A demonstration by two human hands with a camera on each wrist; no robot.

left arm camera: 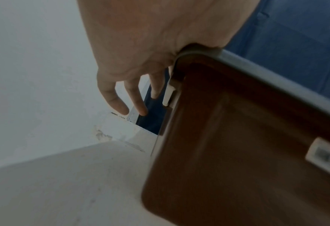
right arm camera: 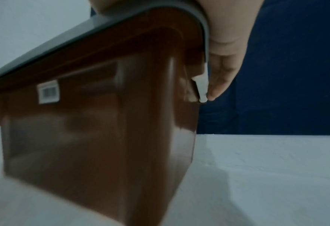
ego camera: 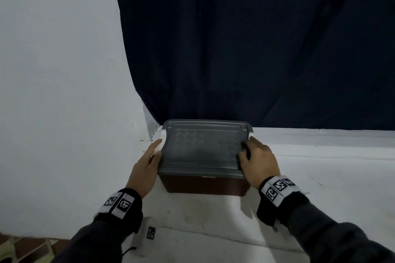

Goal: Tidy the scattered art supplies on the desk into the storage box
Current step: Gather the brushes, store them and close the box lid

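The storage box (ego camera: 205, 186) is brown with a grey lid (ego camera: 201, 149) lying flat on it, and it stands on the white desk against the back corner. My left hand (ego camera: 157, 149) lies along the box's left side, fingers (left arm camera: 113, 97) hanging loose beside the white left latch (left arm camera: 169, 94). My right hand (ego camera: 254, 156) drapes over the lid's right edge. In the right wrist view its straight fingers (right arm camera: 218, 85) press the white right latch (right arm camera: 202, 87) against the box wall (right arm camera: 102, 122). No loose art supplies are in view.
A white wall (ego camera: 64, 70) stands close on the left and a dark blue curtain (ego camera: 256, 49) hangs behind the box. The white desk (ego camera: 320, 166) stretches to the right. A small white object with a black marker (ego camera: 150, 232) lies near my left forearm.
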